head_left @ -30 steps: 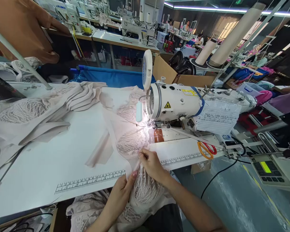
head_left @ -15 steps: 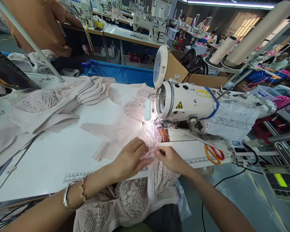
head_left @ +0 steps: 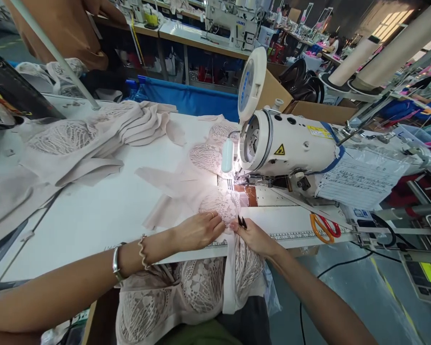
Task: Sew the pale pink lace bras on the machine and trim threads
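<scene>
Pale pink lace bra pieces (head_left: 215,203) lie under the needle area of a white sewing machine (head_left: 290,141) and run down over the table edge. My left hand (head_left: 200,231) is closed on the lace at the near side of the needle, knuckles up, its fingertips partly hidden. Beside it, my right hand (head_left: 253,235) pinches the fabric edge. A small black two-pointed tool (head_left: 242,222) sticks up from its fingers; snips or tweezers, I cannot tell which. More lace cups (head_left: 201,285) and a pale strap (head_left: 230,278) hang into my lap.
Stacked bra pieces (head_left: 93,139) lie at the left on the white table (head_left: 129,206). Orange-handled scissors (head_left: 320,228) rest right of my hands. A handwritten paper (head_left: 361,177) hangs on the machine. Behind are a blue cloth bin (head_left: 194,98) and a person in brown (head_left: 61,33).
My left hand has turned flatter, its fingers now curled on the lace. The black tool's points show more clearly at my right hand. The view has shifted slightly.
</scene>
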